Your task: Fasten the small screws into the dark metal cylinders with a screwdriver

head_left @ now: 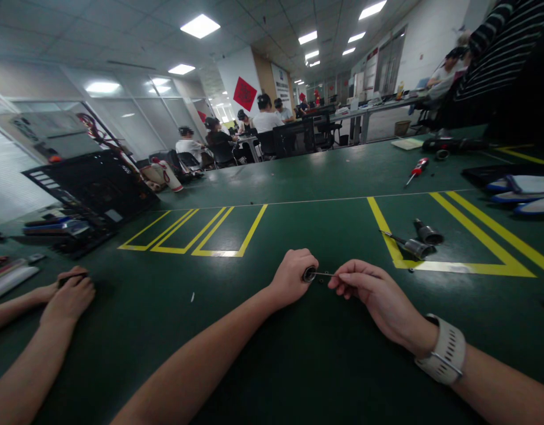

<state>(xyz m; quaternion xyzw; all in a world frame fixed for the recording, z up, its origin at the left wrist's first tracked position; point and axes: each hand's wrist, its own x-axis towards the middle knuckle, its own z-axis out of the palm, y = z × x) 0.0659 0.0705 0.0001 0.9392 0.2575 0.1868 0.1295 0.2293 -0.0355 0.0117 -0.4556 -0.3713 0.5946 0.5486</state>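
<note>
Near the middle of the green table, my left hand (pixel 296 273) is closed around a round dark metal part (pixel 309 274), whose ring-shaped open end faces right. My right hand (pixel 364 286), with a pale watch strap at the wrist, pinches a thin metal rod (pixel 324 274). The rod's far tip reaches the part's opening; how deep it goes I cannot tell. Small dark rings (pixel 321 281) lie on the table between the hands. To the right, two metal tool-like pieces with wide cylindrical ends (pixel 420 249) (pixel 430 234) rest within a yellow-taped outline.
A co-worker's hands (pixel 72 292) are at the left on the same green table (pixel 236 354). Farther back lie a red-handled screwdriver (pixel 418 169) and a dark tool (pixel 455 144). Blue-and-white items (pixel 526 192) sit at the right edge. A black monitor-like panel (pixel 95 189) stands at left.
</note>
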